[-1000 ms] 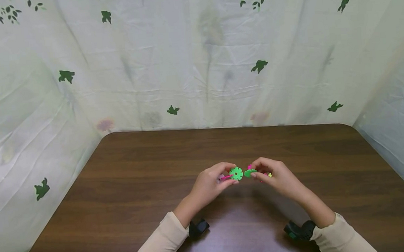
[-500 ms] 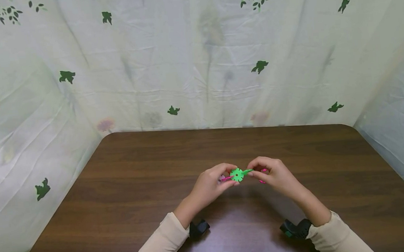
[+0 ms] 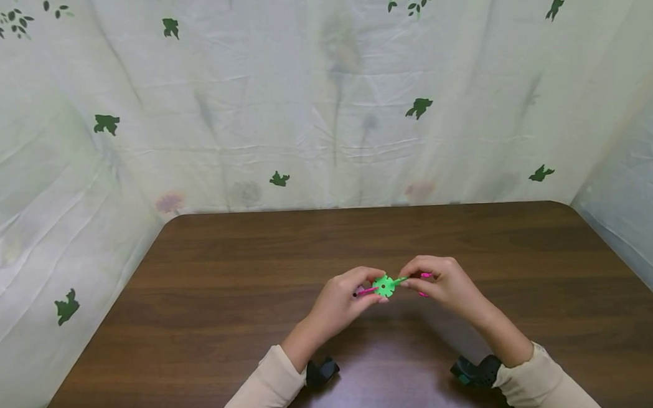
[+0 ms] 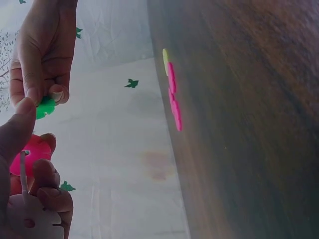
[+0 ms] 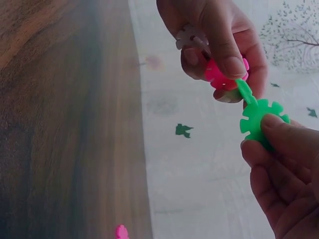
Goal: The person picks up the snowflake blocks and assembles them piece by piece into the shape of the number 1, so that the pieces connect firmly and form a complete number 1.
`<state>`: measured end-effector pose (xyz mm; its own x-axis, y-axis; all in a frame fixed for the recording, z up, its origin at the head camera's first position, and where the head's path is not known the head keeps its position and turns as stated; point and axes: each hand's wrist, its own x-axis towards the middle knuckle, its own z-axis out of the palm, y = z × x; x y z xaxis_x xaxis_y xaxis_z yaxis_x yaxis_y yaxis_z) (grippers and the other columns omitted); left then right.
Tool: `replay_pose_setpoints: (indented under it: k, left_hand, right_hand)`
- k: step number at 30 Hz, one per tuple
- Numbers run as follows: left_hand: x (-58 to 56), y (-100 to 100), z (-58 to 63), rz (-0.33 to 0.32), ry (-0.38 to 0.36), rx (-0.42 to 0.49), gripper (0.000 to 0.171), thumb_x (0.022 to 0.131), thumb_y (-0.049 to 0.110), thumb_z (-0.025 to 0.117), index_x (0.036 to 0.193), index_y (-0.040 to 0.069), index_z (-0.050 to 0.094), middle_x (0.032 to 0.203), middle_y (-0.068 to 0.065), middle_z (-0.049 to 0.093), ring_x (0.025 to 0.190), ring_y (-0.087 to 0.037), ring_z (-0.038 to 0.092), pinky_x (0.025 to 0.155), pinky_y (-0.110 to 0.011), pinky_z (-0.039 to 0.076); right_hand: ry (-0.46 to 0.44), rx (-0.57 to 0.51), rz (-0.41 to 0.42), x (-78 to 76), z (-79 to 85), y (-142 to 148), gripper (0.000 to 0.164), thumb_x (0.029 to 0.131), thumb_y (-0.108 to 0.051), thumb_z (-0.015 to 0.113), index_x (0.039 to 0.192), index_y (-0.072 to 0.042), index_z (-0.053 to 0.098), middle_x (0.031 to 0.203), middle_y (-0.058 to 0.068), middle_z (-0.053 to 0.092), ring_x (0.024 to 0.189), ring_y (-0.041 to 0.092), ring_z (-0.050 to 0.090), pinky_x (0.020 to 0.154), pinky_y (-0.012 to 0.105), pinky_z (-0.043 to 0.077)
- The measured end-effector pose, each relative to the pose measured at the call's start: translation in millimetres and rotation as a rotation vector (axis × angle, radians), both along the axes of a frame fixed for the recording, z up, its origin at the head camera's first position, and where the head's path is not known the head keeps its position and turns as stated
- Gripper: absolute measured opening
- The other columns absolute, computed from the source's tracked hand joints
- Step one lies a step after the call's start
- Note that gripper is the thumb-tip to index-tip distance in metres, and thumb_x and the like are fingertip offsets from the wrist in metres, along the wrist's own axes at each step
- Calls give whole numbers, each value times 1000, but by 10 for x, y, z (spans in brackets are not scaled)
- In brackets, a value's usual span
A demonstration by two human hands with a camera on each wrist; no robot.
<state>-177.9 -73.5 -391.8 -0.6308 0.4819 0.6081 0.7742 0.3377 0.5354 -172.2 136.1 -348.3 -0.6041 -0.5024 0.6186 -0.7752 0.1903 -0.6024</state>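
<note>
My left hand (image 3: 340, 300) grips a short chain of notched plastic discs. The chain has a pale lilac disc (image 4: 37, 219), a pink disc (image 5: 214, 74) and a green disc (image 3: 384, 286). Between thumb and fingers, my right hand (image 3: 446, 284) pinches a second green disc (image 5: 255, 121). Its rim meets the rim of the first green disc, which is edge-on in the right wrist view, and the two stand at an angle to each other. How deep their notches sit in one another cannot be told. Both hands are raised above the table.
On the brown wooden table (image 3: 251, 252), several loose pink discs (image 4: 172, 77) and a yellow disc (image 4: 165, 60) lie beyond my right hand, which partly hides them in the head view. A pale curtain (image 3: 298, 106) with green bird shapes hangs behind the table.
My right hand has brought its green disc leftward and turned it edge-on to the head view. The two green discs, apart one second ago, now touch. My left hand has barely moved.
</note>
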Motion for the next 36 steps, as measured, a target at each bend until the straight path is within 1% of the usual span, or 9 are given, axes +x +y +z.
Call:
replay_pose_setpoints:
  k: [4, 9, 11, 19, 21, 25, 28, 33, 36]
  left_hand:
    - [4, 5, -3, -5, 3, 14, 34, 73, 15, 74, 103, 3, 62, 95, -2, 63, 79, -7, 59, 68, -27, 50]
    - [7, 11, -7, -5, -2, 8, 34, 73, 17, 74, 103, 4, 62, 95, -1, 62, 79, -6, 57, 69, -18, 47]
    - [5, 10, -16, -6, -2, 4, 34, 74, 18, 73, 103, 4, 62, 95, -1, 62, 79, -6, 57, 69, -16, 46]
    - [9, 11, -11, -26, -21, 0, 34, 75, 17, 73, 103, 3, 61, 97, -2, 62, 80, -6, 57, 70, -17, 46]
    - [13, 11, -5, -26, -15, -5, 33, 74, 17, 73, 103, 3, 61, 96, -2, 62, 80, -6, 57, 70, -16, 46]
    - [22, 13, 5, -31, 24, -24, 33, 74, 15, 73, 102, 2, 61, 96, -4, 62, 79, -8, 58, 70, -17, 47]
    - [25, 7, 6, -32, 34, -32, 33, 74, 16, 73, 102, 1, 61, 96, -4, 62, 79, -8, 58, 70, -17, 47]
    - [9, -15, 18, -34, 7, -40, 34, 75, 18, 73, 102, 2, 61, 96, -3, 62, 79, -7, 57, 70, -19, 47]
    - [-2, -32, 41, -24, 7, -57, 34, 74, 20, 73, 102, 5, 62, 96, -1, 62, 78, -5, 56, 69, -18, 47]
  right_hand:
    - [8, -14, 12, 3, -1, 2, 21, 65, 16, 69, 79, 1, 64, 74, 8, 61, 50, 14, 49, 46, 19, 43]
    - [9, -7, 14, 3, -9, 8, 20, 65, 15, 69, 78, 1, 63, 73, 9, 62, 49, 18, 49, 45, 22, 43]
    - [2, -4, 18, 0, -15, 11, 19, 66, 15, 69, 78, 1, 63, 73, 10, 62, 49, 19, 50, 44, 23, 44]
    - [-14, 4, 5, -1, -28, 13, 16, 67, 13, 69, 76, 1, 64, 72, 10, 63, 51, 17, 52, 46, 20, 43]
    - [0, 6, 6, 3, -25, 5, 16, 66, 13, 70, 76, 2, 64, 72, 10, 63, 52, 17, 53, 47, 19, 43]
    - [57, 22, 13, 10, -25, -14, 19, 63, 14, 71, 76, 2, 64, 70, 12, 63, 57, 18, 56, 53, 20, 46]
    - [73, 30, 15, 15, -25, -27, 21, 62, 14, 72, 76, 2, 64, 71, 12, 63, 61, 18, 57, 55, 21, 47]
    - [60, 25, -1, 26, -16, -40, 21, 63, 14, 71, 79, 0, 64, 72, 8, 62, 62, 15, 55, 54, 21, 45]
    - [35, 32, -13, 38, -2, -33, 21, 66, 12, 71, 81, -1, 64, 74, 7, 61, 63, 14, 54, 55, 21, 45]
